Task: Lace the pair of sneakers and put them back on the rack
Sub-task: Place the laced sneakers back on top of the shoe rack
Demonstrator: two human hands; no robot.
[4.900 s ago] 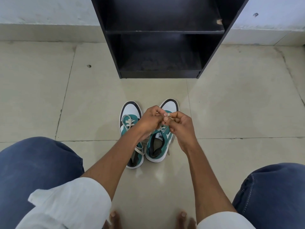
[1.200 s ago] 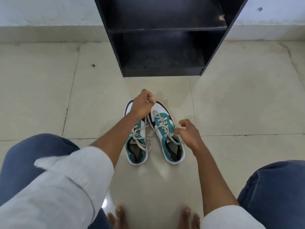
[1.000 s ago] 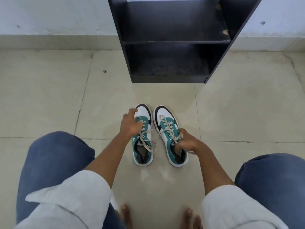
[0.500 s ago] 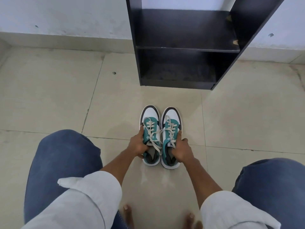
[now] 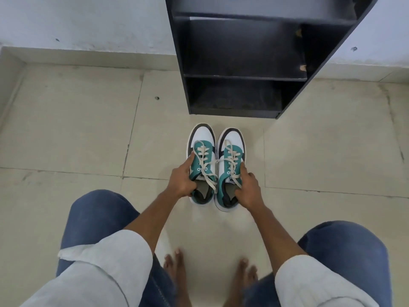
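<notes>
Tiled floor point(image 5: 77, 129) carried the work. Left hand point(image 5: 180, 182) gripped the left sneaker point(image 5: 202, 165) at its collar; right hand point(image 5: 246, 188) gripped the right sneaker point(image 5: 230, 169) likewise. Both stood side by side before the black rack point(image 5: 243, 63). Loose lace ends point(image 5: 210, 182) could snag or trail during lifting. Uppers were teal and white, laced.

Both forearms extend forward and converge toward the centre. The left hand point(image 5: 180, 182) is curled, index finger stretched forward along the outer side of the left sneaker point(image 5: 202, 165), thumb hooked over its collar. The right hand point(image 5: 247, 187) mirrors this on the right sneaker point(image 5: 230, 169): index finger forward along the outer side, thumb tucked inside the collar. White sleeves are rolled above both elbows. Bare toes show below, between the bent knees.
</notes>
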